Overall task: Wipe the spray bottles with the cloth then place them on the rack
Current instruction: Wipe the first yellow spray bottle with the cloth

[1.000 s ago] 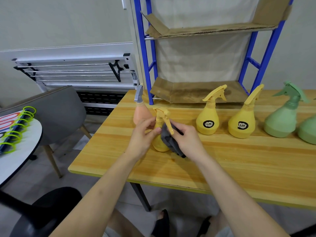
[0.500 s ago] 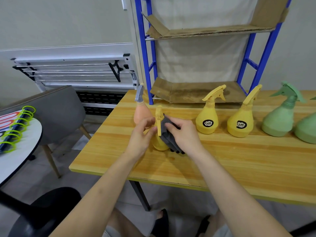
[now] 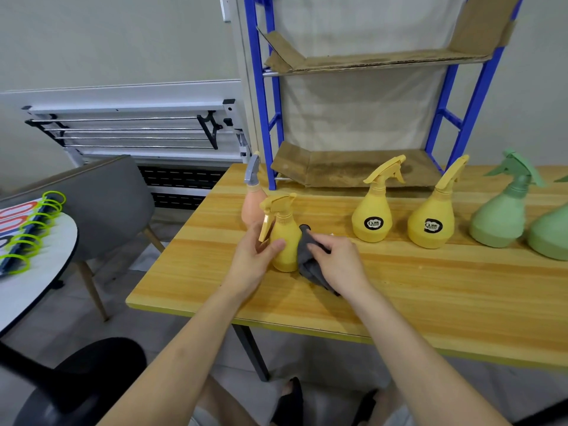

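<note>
A small yellow spray bottle (image 3: 285, 238) stands upright on the wooden table (image 3: 399, 287), its trigger pointing left. My left hand (image 3: 252, 256) grips its left side. My right hand (image 3: 336, 261) presses a dark grey cloth (image 3: 307, 259) against the bottle's right side. Behind it stands a peach bottle (image 3: 250, 207) with a grey nozzle. Two more yellow bottles (image 3: 373, 218) (image 3: 431, 224) and two green bottles (image 3: 499, 222) (image 3: 550, 233) line up to the right. The blue rack (image 3: 267, 96) with cardboard-lined shelves rises at the back of the table.
A grey chair (image 3: 101, 195) stands left of the table, beside a round white table (image 3: 33, 265) with green rings. A folded metal drying rack (image 3: 138, 130) leans on the wall. A black stool (image 3: 73, 382) sits near my legs.
The bottle has been turned so its trigger now points left. My right hand with the cloth has slid from the nozzle down to the body's right side.
</note>
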Tool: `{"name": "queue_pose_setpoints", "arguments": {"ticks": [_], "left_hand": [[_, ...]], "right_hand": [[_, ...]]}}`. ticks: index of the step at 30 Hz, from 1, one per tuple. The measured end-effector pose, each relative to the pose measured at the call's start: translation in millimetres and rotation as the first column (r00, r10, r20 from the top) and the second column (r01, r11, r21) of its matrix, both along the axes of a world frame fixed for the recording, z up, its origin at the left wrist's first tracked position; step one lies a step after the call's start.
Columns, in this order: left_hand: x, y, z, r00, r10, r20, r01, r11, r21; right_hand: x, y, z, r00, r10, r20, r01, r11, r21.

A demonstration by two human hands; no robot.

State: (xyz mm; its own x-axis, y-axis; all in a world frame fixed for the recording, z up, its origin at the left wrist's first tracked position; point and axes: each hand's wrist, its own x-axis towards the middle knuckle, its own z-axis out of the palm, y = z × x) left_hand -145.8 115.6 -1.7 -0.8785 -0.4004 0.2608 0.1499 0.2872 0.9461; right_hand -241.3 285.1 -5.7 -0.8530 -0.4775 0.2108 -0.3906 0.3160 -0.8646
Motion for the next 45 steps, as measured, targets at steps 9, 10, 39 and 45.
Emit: {"name": "queue_pose_setpoints", "arguments": {"ticks": [9, 10, 39, 45], "left_hand": [[-7.4, -4.7, -4.2, 0.999, 0.031, 0.027, -0.023, 0.966, -0.258], [-7.2, -4.7, -4.4, 0.999, 0.026, 0.026, -0.018, 0.963, -0.270], [-10.3, -5.0, 11.4, 0.992, 0.001, 0.123, 0.037, 0.953, -0.301], [-4.0, -12.6, 12.2, 0.971, -0.088, 0.224, 0.142, 0.961, -0.238]], "right_hand": [[2.4, -15.9, 16.4, 0.996, 0.090, -0.026, -0.093, 0.977, -0.191], [0.9, -13.1, 12.6, 0.996, 0.086, -0.024, -0.089, 0.983, -0.159], [11.0, 14.1, -10.8, 0.944, 0.093, -0.316, 0.069, 0.883, 0.465], [-5.4, 12.8, -8.7, 0.952, 0.154, -0.265, -0.023, 0.898, 0.440]]}}
